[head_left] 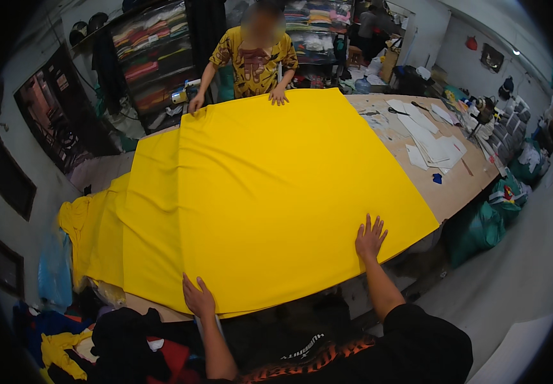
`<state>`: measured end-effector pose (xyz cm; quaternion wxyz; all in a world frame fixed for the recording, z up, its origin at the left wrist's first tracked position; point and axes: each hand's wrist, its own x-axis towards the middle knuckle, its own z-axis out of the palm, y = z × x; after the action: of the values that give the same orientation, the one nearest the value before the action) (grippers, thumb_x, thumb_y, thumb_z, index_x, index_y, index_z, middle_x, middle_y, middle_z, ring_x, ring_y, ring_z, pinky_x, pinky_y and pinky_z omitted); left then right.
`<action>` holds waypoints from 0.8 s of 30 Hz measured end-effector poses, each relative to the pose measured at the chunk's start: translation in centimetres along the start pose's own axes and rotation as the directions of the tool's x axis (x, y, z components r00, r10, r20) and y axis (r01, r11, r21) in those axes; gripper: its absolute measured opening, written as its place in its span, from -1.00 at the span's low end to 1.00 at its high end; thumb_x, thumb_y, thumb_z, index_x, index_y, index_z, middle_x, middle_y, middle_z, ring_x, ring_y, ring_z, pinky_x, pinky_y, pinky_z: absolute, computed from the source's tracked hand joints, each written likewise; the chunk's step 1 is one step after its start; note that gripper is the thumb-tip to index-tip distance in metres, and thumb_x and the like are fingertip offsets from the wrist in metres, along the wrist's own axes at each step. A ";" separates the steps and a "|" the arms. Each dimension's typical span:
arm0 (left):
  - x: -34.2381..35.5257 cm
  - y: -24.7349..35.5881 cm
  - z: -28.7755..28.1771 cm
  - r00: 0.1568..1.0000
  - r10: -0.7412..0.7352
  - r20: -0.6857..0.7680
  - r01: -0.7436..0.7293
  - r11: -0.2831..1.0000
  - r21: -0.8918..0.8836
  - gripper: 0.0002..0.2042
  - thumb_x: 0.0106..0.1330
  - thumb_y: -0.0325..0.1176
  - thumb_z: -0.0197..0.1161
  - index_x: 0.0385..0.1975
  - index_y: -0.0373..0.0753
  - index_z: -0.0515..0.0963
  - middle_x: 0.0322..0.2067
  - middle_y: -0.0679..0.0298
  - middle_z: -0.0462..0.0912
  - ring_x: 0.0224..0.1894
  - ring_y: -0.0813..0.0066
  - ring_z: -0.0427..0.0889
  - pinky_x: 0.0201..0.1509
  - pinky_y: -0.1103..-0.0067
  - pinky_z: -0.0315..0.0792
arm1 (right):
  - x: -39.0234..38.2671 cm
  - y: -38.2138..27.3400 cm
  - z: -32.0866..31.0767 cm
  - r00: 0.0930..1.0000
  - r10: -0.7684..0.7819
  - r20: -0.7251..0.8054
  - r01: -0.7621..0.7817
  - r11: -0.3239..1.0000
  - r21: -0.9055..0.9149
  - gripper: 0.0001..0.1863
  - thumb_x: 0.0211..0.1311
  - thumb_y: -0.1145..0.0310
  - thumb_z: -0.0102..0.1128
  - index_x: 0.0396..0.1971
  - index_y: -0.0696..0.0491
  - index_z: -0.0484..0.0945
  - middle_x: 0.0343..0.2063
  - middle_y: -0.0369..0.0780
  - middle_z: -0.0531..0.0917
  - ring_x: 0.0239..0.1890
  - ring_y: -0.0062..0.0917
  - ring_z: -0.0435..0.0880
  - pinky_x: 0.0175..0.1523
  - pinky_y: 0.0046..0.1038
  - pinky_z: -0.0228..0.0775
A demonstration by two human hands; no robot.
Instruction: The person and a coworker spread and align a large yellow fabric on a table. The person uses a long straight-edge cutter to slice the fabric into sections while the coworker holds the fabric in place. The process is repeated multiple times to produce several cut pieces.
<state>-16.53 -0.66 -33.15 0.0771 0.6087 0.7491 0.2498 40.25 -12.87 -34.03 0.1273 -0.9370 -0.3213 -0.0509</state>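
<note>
A large yellow fabric sheet [289, 192] lies spread over a long table, with a fold edge running along its left part and some creases near the far left. My left hand [198, 296] rests on the near left edge of the fabric, fingers stretched out. Toward the near right corner, my right hand [370, 238] lies flat on the cloth with its fingers spread. Across the table a person in a yellow patterned shirt [255, 61] touches the far edge with both hands. More yellow fabric [94, 233] trails off the table's left end in layers.
White pattern pieces [427, 141] and dark scissors [397, 111] lie on the table's bare right part [456, 182]. Green sacks [481, 233] stand beyond its right side. A heap of mixed clothes [65, 352] sits at lower left. Shelves of folded fabric [152, 57] line the back.
</note>
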 end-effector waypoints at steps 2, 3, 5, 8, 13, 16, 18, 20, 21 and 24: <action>0.1 0.3 -0.1 1.000 -0.010 0.009 0.010 1.000 0.000 -0.39 0.65 0.00 -0.03 0.55 -0.20 0.21 0.41 -0.13 0.41 0.45 -0.10 0.39 0.50 0.16 0.29 | 0.1 0.1 0.2 0.999 -0.008 -0.034 0.007 0.999 -0.034 -0.37 0.68 0.00 -0.29 0.64 -0.18 0.09 0.64 -0.04 0.00 0.69 -0.13 -0.14 0.67 0.13 -0.47; 0.2 0.5 -0.2 1.000 -0.018 0.010 0.018 1.000 0.002 -0.40 0.65 0.00 -0.03 0.55 -0.19 0.21 0.42 -0.12 0.41 0.45 -0.09 0.39 0.50 0.16 0.29 | -0.2 0.2 0.3 0.999 -0.009 -0.049 0.006 0.999 -0.052 -0.37 0.68 0.00 -0.28 0.64 -0.18 0.09 0.64 -0.04 0.00 0.68 -0.13 -0.14 0.67 0.13 -0.47; 0.2 0.5 -0.3 0.999 -0.030 0.012 0.030 0.999 0.011 -0.40 0.65 0.01 -0.04 0.55 -0.18 0.21 0.42 -0.12 0.41 0.45 -0.09 0.39 0.50 0.16 0.29 | 0.1 -0.1 0.4 0.999 -0.016 -0.038 0.015 0.999 -0.036 -0.37 0.68 0.01 -0.28 0.63 -0.19 0.10 0.64 -0.04 0.00 0.68 -0.13 -0.13 0.67 0.13 -0.46; 0.3 0.2 0.1 1.000 -0.020 -0.008 0.020 0.999 0.033 -0.41 0.65 0.01 -0.04 0.55 -0.17 0.22 0.40 -0.12 0.43 0.44 -0.08 0.40 0.49 0.16 0.30 | 0.1 -0.3 0.3 0.999 -0.008 -0.031 0.007 0.999 -0.036 -0.38 0.68 0.02 -0.28 0.63 -0.19 0.11 0.64 -0.03 0.02 0.68 -0.13 -0.12 0.67 0.13 -0.45; 0.4 0.3 -0.3 0.999 -0.031 -0.010 0.031 0.999 0.034 -0.41 0.65 0.02 -0.03 0.55 -0.16 0.22 0.39 -0.11 0.44 0.43 -0.09 0.42 0.47 0.17 0.33 | 0.4 -0.3 0.7 0.999 -0.011 -0.032 0.009 0.999 -0.043 -0.38 0.68 0.02 -0.29 0.63 -0.18 0.10 0.63 -0.03 0.04 0.68 -0.12 -0.10 0.66 0.13 -0.41; 0.2 0.7 0.1 1.000 -0.027 0.012 0.027 0.999 0.024 -0.41 0.65 0.02 -0.04 0.54 -0.16 0.23 0.39 -0.10 0.44 0.43 -0.09 0.42 0.46 0.16 0.33 | 0.3 0.4 0.8 0.999 -0.014 -0.044 0.010 0.996 -0.093 -0.37 0.67 0.01 -0.29 0.63 -0.18 0.10 0.63 -0.02 0.05 0.67 -0.11 -0.08 0.66 0.14 -0.40; 0.5 0.7 -0.3 0.999 -0.030 0.017 0.029 0.999 0.022 -0.41 0.66 0.03 -0.05 0.54 -0.17 0.23 0.40 -0.10 0.43 0.43 -0.09 0.41 0.46 0.16 0.33 | 0.4 0.2 1.2 0.998 -0.020 -0.056 0.015 0.996 -0.087 -0.37 0.67 0.01 -0.29 0.63 -0.18 0.11 0.63 -0.02 0.05 0.67 -0.11 -0.08 0.66 0.15 -0.40; 0.6 0.5 -0.7 0.999 -0.043 0.027 0.042 0.999 0.012 -0.41 0.66 0.03 -0.07 0.54 -0.18 0.24 0.41 -0.10 0.43 0.44 -0.09 0.41 0.46 0.16 0.33 | 0.4 -0.1 1.2 0.998 -0.021 -0.053 0.017 0.997 -0.080 -0.38 0.67 0.01 -0.28 0.63 -0.18 0.11 0.63 -0.02 0.05 0.67 -0.11 -0.08 0.65 0.16 -0.39; 0.2 0.0 -0.7 0.997 -0.061 0.039 0.061 0.998 0.011 -0.41 0.66 0.03 -0.08 0.53 -0.18 0.24 0.41 -0.10 0.42 0.44 -0.09 0.40 0.47 0.16 0.33 | 0.4 -0.3 1.1 0.999 -0.020 -0.039 0.017 0.997 -0.076 -0.38 0.67 0.01 -0.28 0.63 -0.18 0.11 0.63 -0.03 0.05 0.67 -0.11 -0.08 0.65 0.16 -0.39; -0.1 -0.9 -0.8 0.995 -0.081 0.063 0.082 0.997 -0.009 -0.42 0.67 0.03 -0.11 0.52 -0.20 0.25 0.41 -0.11 0.42 0.45 -0.11 0.39 0.47 0.16 0.33 | 0.5 0.0 1.3 0.998 -0.023 -0.056 0.018 0.996 -0.093 -0.38 0.68 0.01 -0.27 0.62 -0.19 0.11 0.63 -0.03 0.05 0.67 -0.11 -0.08 0.65 0.17 -0.37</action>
<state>-17.65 -1.14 -32.93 0.1141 0.5847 0.7690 0.2318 40.65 -12.22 -35.24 0.0925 -0.9367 -0.3245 -0.0937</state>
